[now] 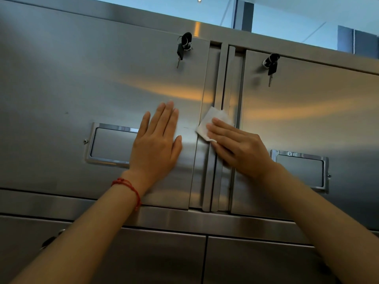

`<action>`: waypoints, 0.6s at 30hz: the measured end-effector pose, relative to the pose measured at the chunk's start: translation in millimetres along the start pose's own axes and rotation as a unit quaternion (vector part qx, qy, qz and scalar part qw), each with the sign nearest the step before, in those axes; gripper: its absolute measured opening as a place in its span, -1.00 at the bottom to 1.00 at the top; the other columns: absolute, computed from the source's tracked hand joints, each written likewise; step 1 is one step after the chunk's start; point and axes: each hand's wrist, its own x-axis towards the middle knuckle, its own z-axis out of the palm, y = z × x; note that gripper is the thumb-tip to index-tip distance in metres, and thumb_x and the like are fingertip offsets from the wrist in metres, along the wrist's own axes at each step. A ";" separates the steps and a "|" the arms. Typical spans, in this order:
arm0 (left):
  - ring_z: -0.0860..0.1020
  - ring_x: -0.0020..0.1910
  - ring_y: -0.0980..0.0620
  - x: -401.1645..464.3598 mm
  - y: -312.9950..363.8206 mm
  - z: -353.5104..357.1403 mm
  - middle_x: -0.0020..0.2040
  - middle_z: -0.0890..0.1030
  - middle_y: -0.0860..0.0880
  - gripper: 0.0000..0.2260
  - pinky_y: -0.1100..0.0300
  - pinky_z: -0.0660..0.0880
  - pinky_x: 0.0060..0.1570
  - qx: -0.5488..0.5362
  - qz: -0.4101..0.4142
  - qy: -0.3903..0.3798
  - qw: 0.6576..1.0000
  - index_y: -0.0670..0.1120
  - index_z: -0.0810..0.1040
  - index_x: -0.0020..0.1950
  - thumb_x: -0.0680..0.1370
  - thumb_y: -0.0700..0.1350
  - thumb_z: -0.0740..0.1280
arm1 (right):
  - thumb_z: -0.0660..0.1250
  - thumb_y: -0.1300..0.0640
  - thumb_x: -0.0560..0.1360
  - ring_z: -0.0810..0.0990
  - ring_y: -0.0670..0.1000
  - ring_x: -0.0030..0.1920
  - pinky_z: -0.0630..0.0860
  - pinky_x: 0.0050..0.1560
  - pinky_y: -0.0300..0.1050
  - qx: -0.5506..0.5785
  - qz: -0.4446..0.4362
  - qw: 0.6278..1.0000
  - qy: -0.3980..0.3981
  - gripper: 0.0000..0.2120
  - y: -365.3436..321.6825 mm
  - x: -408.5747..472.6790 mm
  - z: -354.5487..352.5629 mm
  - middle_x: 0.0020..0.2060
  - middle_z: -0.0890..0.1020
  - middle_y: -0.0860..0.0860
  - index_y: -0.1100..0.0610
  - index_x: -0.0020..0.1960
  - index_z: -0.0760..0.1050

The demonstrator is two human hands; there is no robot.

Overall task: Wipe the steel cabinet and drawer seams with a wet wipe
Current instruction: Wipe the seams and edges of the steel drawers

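Observation:
A steel cabinet fills the view, with a left door [82,95] and a right door [307,111] meeting at a vertical middle seam [220,74] flanked by long steel pull strips. My left hand [158,144] lies flat with straight fingers on the left door, beside the seam. My right hand [240,148] presses a white wet wipe [213,119] against the seam with straight fingers; part of the wipe sticks out above the fingertips.
Black keys hang in the left lock [184,46] and the right lock [271,63]. Recessed label frames sit on the left door [108,144] and right door [301,171]. Below a horizontal rail [184,220] two drawer fronts meet at a seam [205,259].

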 end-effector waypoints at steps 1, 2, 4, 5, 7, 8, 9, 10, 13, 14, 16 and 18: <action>0.18 0.45 -0.16 0.0 0.0 -0.3 0.45 0.23 -0.24 -0.49 -0.12 0.13 0.40 0.002 0.000 -0.001 1.000 -0.27 0.23 0.44 0.57 -0.01 -0.01 | 0.30 0.22 0.52 0.51 0.16 0.24 0.53 0.15 0.08 0.001 0.005 1.000 0.005 -0.77 -1.6 -0.6 1.5 0.15 0.58 0.22 0.31 0.12 0.57; 0.18 0.45 -0.16 -0.1 0.2 -0.4 0.45 0.22 -0.23 -0.49 -0.12 0.13 0.41 0.004 0.000 -0.003 1.000 -0.27 0.22 0.44 0.57 -0.01 -0.01 | 0.30 0.22 0.52 0.51 0.16 0.24 0.53 0.15 0.08 0.002 0.009 1.000 0.011 -0.77 -3.8 -1.8 3.1 0.15 0.57 0.22 0.31 0.11 0.58; 0.18 0.45 -0.16 0.3 0.2 -0.6 0.45 0.22 -0.23 -0.49 -0.12 0.12 0.41 0.003 0.000 -0.004 1.000 -0.27 0.22 0.44 0.57 -0.01 -0.01 | 0.30 0.23 0.52 0.51 0.16 0.24 0.53 0.16 0.08 0.005 0.012 1.000 0.022 -0.77 -8.7 -6.2 6.0 0.15 0.57 0.22 0.32 0.11 0.58; 0.18 0.45 -0.16 0.3 0.2 -0.6 0.45 0.22 -0.24 -0.49 -0.12 0.13 0.41 0.002 0.000 -0.004 1.000 -0.27 0.22 0.44 0.57 -0.02 -0.01 | 0.30 0.24 0.52 0.51 0.17 0.24 0.53 0.17 0.07 0.007 0.011 1.000 0.023 -0.77 -11.0 -9.4 7.0 0.15 0.57 0.22 0.33 0.11 0.58; 0.17 0.45 -0.16 -0.1 0.2 0.0 0.45 0.22 -0.23 -0.49 -0.13 0.13 0.41 0.000 -0.001 -0.004 1.000 -0.27 0.22 0.44 0.57 -0.02 -0.02 | 0.31 0.23 0.51 0.50 0.17 0.24 0.52 0.17 0.08 0.008 0.007 1.000 0.015 -0.77 -15.5 -16.1 7.7 0.15 0.57 0.23 0.33 0.11 0.58; 0.17 0.45 -0.16 -0.4 0.2 0.4 0.46 0.21 -0.23 -0.49 -0.13 0.12 0.41 0.000 -0.001 -0.004 1.000 -0.27 0.22 0.45 0.57 -0.02 -0.02 | 0.31 0.23 0.51 0.51 0.17 0.24 0.53 0.16 0.09 0.009 0.006 1.000 0.011 -0.77 -17.8 -19.2 7.8 0.15 0.57 0.23 0.32 0.11 0.58; 0.17 0.45 -0.16 -0.9 0.1 0.7 0.46 0.21 -0.23 -0.49 -0.13 0.12 0.41 0.000 -0.001 -0.003 1.000 -0.27 0.21 0.45 0.57 -0.02 -0.02 | 0.32 0.23 0.51 0.51 0.17 0.24 0.53 0.15 0.09 0.010 0.005 1.000 0.008 -0.77 -20.3 -22.2 7.9 0.15 0.57 0.23 0.32 0.11 0.58; 0.17 0.45 -0.16 -1.5 0.1 1.0 0.46 0.21 -0.24 -0.49 -0.12 0.11 0.41 0.000 -0.001 -0.003 1.000 -0.27 0.21 0.45 0.57 -0.02 -0.02 | 0.32 0.23 0.51 0.51 0.17 0.23 0.54 0.14 0.09 0.012 0.003 1.000 0.007 -0.77 -22.9 -25.1 8.1 0.15 0.57 0.23 0.32 0.11 0.58; 0.16 0.45 -0.17 -0.6 0.2 0.5 0.45 0.21 -0.24 -0.49 -0.12 0.11 0.41 0.003 0.000 -0.005 1.000 -0.27 0.21 0.45 0.57 -0.02 -0.02 | 0.33 0.24 0.51 0.51 0.16 0.23 0.54 0.14 0.06 0.021 -0.002 1.000 0.010 -0.78 -30.5 -32.9 8.5 0.15 0.58 0.21 0.33 0.10 0.59; 0.16 0.45 -0.17 0.0 0.3 0.3 0.46 0.21 -0.25 -0.49 -0.12 0.11 0.41 0.004 0.000 -0.006 1.000 -0.27 0.21 0.45 0.57 -0.02 -0.02 | 0.33 0.24 0.50 0.51 0.16 0.23 0.54 0.15 0.05 0.021 -0.005 1.000 0.010 -0.78 -32.4 -35.2 8.3 0.15 0.58 0.21 0.32 0.10 0.59; 0.16 0.45 -0.17 0.6 0.8 0.1 0.46 0.21 -0.25 -0.49 -0.12 0.11 0.41 0.005 0.000 -0.007 1.000 -0.27 0.20 0.45 0.57 -0.02 -0.02 | 0.34 0.24 0.49 0.52 0.15 0.22 0.54 0.14 0.05 0.021 -0.010 1.000 0.009 -0.78 -36.4 -39.5 8.0 0.13 0.58 0.20 0.32 0.09 0.60; 0.17 0.45 -0.18 0.3 0.9 0.3 0.45 0.21 -0.25 -0.49 -0.13 0.11 0.41 0.006 0.002 -0.005 1.000 -0.28 0.21 0.45 0.57 -0.02 -0.02 | 0.36 0.24 0.48 0.53 0.15 0.21 0.56 0.12 0.05 0.021 -0.014 1.000 0.009 -0.78 -40.9 -43.3 7.7 0.12 0.59 0.20 0.32 0.07 0.61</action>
